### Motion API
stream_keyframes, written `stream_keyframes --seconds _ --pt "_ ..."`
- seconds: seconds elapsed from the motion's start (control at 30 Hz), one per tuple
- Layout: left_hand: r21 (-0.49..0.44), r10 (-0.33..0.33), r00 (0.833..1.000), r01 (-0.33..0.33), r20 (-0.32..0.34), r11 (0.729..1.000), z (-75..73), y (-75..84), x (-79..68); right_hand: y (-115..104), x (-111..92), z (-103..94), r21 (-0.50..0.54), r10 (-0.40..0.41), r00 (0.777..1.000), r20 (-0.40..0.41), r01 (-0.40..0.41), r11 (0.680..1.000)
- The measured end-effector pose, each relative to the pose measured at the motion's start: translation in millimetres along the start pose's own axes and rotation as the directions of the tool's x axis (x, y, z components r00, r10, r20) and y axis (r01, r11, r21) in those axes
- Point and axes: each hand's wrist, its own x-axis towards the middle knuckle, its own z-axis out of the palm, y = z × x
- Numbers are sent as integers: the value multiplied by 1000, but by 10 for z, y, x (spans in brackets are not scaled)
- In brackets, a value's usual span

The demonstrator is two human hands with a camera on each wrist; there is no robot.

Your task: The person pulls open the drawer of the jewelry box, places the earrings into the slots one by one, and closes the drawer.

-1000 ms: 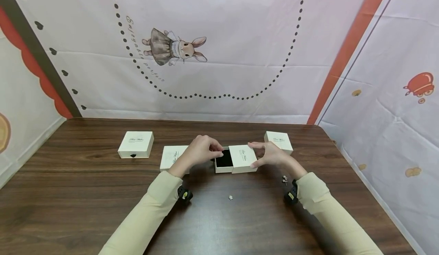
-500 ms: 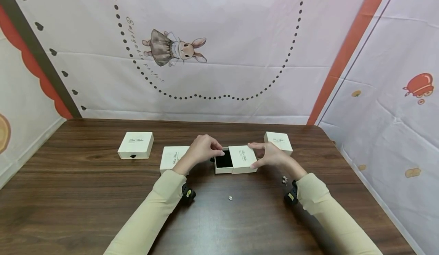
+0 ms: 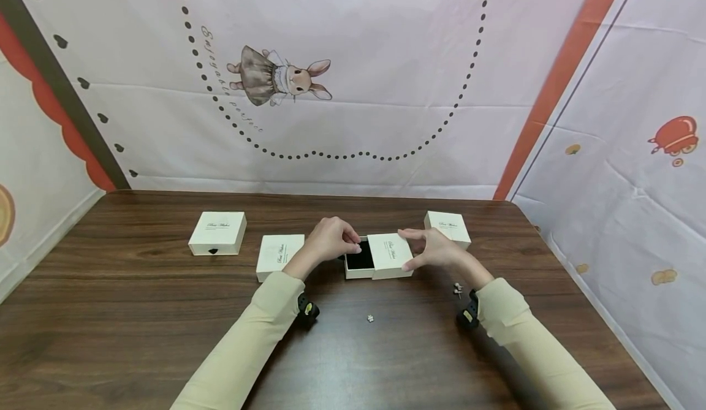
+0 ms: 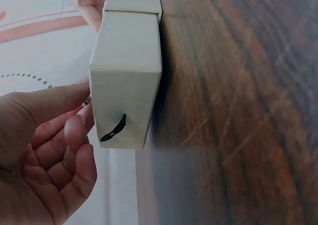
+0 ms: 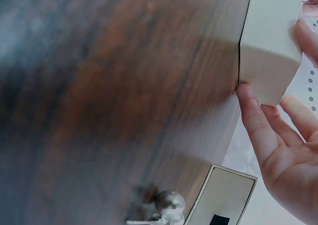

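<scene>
Left hand (image 3: 330, 239): is pinching a tiny shiny piece (image 4: 87, 102), too blurred to name, at the half-open drawer (image 3: 360, 273).
Right hand (image 3: 438, 247): is gripping the right end of the middle box (image 3: 390, 255), thumb and fingers spreading around it.
Drawer: is sticking out leftward, showing a black lining (image 3: 361, 261).
Other boxes: are sitting shut on the desk (image 3: 353, 361), one far left (image 3: 217, 232), one just left (image 3: 278, 254) of the middle box, one far right (image 3: 448, 226).
Flower (image 3: 370, 318): is lying on the near side, between the arms.
Studs (image 3: 458, 289): are lying right, near the right wrist.
Lettering: the lids are apparently reading "Best Wishes", smaller lines blurring; the wall cloth (image 3: 386, 60) is showing "Enjoyable".
</scene>
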Motion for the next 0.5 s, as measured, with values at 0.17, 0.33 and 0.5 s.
stream_keyframes --seconds 0.17,0.33,0.5 --pt "13 12 1000 -12 0 1000 31 -16 24 4 -1 -6 -6 -14 1000 6 14 1000" --pt "30 19 1000 -19 -6 999 55 -30 37 -8 -5 -9 -5 -18 1000 9 18 1000" --pt "42 9 1000 -9 -5 999 62 -29 43 -16 -3 -13 -20 -16 1000 12 16 1000"
